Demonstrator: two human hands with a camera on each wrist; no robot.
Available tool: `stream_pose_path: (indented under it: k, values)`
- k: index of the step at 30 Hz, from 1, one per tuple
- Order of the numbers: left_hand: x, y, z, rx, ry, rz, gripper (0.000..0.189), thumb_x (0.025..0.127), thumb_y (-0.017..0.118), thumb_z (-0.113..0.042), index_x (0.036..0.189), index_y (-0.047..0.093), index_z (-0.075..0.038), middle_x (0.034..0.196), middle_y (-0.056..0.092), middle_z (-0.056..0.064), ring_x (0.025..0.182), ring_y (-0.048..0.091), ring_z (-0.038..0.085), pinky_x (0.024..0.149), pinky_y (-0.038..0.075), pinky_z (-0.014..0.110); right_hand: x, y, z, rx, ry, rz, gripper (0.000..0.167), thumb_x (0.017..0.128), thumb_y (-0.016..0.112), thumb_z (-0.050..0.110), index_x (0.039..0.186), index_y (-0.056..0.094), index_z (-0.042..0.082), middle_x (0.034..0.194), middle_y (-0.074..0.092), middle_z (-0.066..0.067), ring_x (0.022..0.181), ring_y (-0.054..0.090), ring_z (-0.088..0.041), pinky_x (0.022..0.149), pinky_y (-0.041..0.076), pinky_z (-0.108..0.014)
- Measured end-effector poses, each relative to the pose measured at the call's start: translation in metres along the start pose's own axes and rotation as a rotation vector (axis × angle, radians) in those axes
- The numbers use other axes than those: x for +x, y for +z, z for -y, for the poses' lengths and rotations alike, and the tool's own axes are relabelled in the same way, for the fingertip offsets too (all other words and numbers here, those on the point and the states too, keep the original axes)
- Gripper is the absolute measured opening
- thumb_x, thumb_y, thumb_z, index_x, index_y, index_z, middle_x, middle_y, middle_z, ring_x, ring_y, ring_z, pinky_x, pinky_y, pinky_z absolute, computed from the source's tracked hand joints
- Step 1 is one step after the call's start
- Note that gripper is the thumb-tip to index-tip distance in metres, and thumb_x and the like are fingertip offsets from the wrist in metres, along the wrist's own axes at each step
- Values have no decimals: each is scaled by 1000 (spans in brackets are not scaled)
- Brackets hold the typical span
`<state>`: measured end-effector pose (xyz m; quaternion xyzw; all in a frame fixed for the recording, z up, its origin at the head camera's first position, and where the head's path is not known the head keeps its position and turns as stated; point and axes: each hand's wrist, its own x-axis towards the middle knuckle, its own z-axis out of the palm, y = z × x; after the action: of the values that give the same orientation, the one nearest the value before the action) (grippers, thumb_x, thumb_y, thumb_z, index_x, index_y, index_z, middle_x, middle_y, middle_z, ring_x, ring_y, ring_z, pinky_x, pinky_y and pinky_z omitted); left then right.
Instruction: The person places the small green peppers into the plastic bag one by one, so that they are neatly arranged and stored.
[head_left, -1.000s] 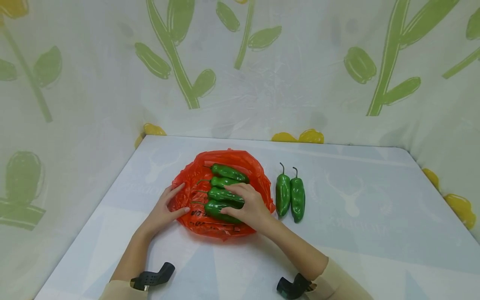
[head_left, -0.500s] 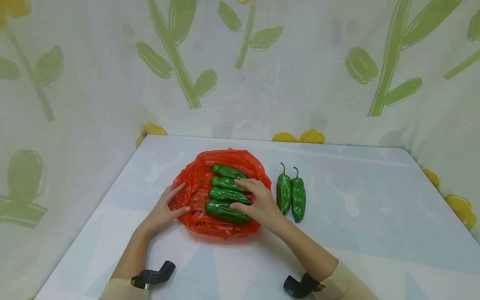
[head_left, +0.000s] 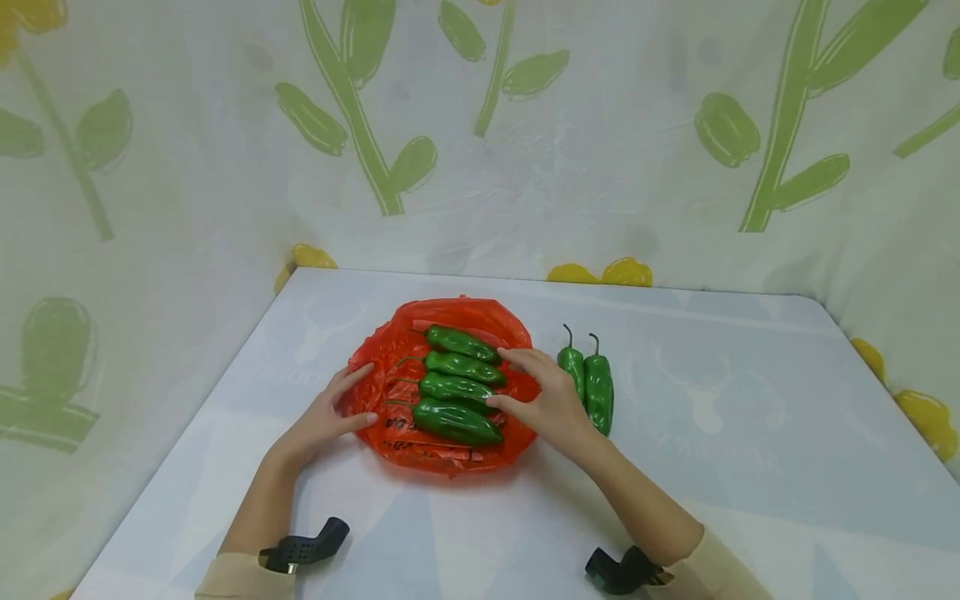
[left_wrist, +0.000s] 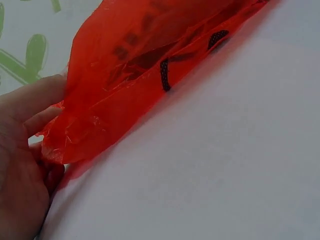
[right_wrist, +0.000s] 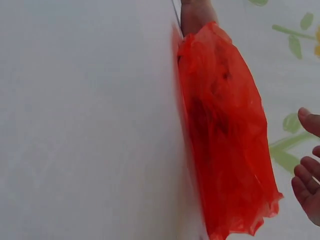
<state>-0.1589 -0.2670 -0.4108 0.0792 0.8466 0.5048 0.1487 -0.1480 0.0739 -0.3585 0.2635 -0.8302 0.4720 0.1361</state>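
A red plastic bag, its mouth spread wide, sits on the table. In it several green chili peppers lie side by side, stems to the left. My left hand grips the bag's left rim; the left wrist view has its fingers at the crumpled edge. My right hand hovers over the bag's right side, thumb and fingers apart with nothing between them. In the right wrist view, the right hand is raised beside the bag.
Two more green chili peppers lie upright in view just right of the bag, one partly hidden behind my right hand. The pale table meets leaf-patterned fabric walls at its back and sides. Dark wrist cameras sit on both forearms.
My right hand has drawn back rightward from the peppers in the bag, uncovering their tips. It now overlaps one of the two outside peppers. The left hand keeps its place on the rim.
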Motion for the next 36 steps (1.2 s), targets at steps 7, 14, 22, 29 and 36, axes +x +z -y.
stream_pose_path:
  k: [7, 14, 22, 29, 36]
  values:
    - [-1, -5, 1, -23, 18, 14, 76, 83, 68, -30, 149, 30, -23, 157, 10, 15, 142, 6, 41, 105, 21, 69, -4, -14, -8, -37, -35, -52, 61, 68, 84, 9, 123, 59, 0, 114, 63, -14, 98, 58, -27, 77, 56, -44]
    - [0, -10, 3, -40, 36, 40, 75, 83, 67, -28, 149, 30, -21, 156, 12, 15, 142, 6, 41, 104, 22, 68, -8, -30, -12, -80, 23, -80, 61, 69, 83, 10, 124, 58, 1, 118, 62, -13, 99, 60, -28, 81, 55, -44]
    - [3, -11, 3, -32, 6, 51, 77, 83, 68, -30, 149, 30, -22, 157, 9, 16, 142, 4, 42, 104, 21, 69, -14, -47, -21, -109, 91, -111, 61, 69, 83, 7, 125, 58, 2, 116, 62, -11, 100, 59, -29, 83, 54, -48]
    - [3, -11, 8, -35, 27, 53, 76, 83, 68, -29, 148, 31, -21, 157, 11, 15, 142, 5, 41, 104, 22, 68, -22, -59, -28, -119, 188, -130, 62, 70, 82, 8, 127, 56, 4, 123, 59, -14, 107, 58, -31, 91, 50, -47]
    - [4, -10, 9, -21, 52, 49, 76, 83, 69, -29, 148, 31, -21, 156, 11, 17, 142, 6, 42, 105, 22, 68, -27, -69, -40, -117, 249, -124, 65, 73, 81, 12, 132, 53, 5, 129, 55, -14, 114, 53, -31, 94, 46, -54]
